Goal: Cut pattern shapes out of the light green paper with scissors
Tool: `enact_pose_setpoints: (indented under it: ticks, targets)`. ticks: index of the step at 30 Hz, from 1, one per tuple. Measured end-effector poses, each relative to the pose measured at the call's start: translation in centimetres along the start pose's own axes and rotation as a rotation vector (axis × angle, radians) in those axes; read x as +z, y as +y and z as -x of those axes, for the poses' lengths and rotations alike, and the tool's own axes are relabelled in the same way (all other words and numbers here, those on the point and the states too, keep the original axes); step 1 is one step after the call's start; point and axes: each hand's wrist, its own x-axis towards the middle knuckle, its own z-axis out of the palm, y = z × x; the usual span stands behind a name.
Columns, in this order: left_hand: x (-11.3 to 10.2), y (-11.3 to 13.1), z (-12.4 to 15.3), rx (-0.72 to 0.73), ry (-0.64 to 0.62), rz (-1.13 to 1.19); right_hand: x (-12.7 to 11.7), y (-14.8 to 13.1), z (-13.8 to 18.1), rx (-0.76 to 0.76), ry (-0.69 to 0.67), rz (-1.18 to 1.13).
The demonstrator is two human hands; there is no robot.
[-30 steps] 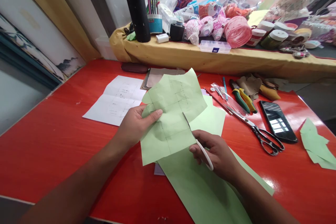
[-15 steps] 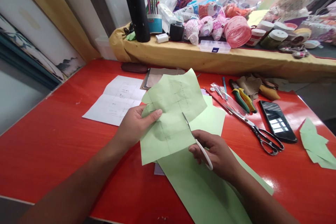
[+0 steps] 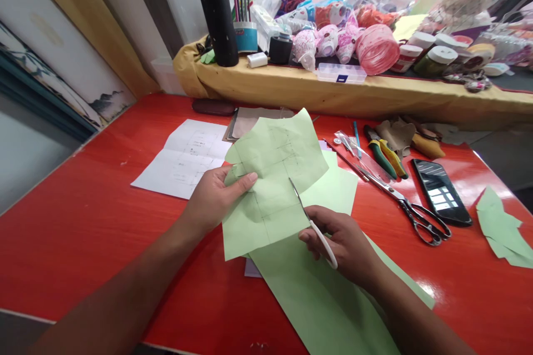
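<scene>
Pinched at its left side by my left hand [image 3: 220, 194], with the thumb on top, is a green sheet of paper [image 3: 270, 194] marked with pencil lines. White-handled scissors [image 3: 325, 245] are in my right hand [image 3: 339, 241], its fingers closed round the handle. One blade lies over the sheet's right part, its tip near a drawn line; the other blade is hidden beneath the paper. More green paper [image 3: 320, 288] lies under both hands on the red table [image 3: 91, 222].
Behind my left hand lies a folded white drawn sheet [image 3: 179, 161]. To the right are large metal scissors [image 3: 410, 208], pliers [image 3: 385, 155], a phone [image 3: 441, 191] and green cut pieces [image 3: 503, 227]. A cloth-covered ledge [image 3: 258, 89] at the back holds jars and a black bottle [image 3: 215, 14].
Almost nothing differs. Both hands, the green sheet and the scissors stay in nearly the same place.
</scene>
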Motion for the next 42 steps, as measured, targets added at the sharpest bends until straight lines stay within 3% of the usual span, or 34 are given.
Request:
enact_pose_setpoints:
  ticks: [28,42]
  targets:
    - [0.1,0.12,-0.03,0.006,-0.007,0.011,-0.08,0.08,0.07,-0.077,0.01,0.118]
    - [-0.15,-0.66,-0.43,-0.035,-0.098,0.215,-0.24,-0.1,0.3,-0.184,0.021,0.149]
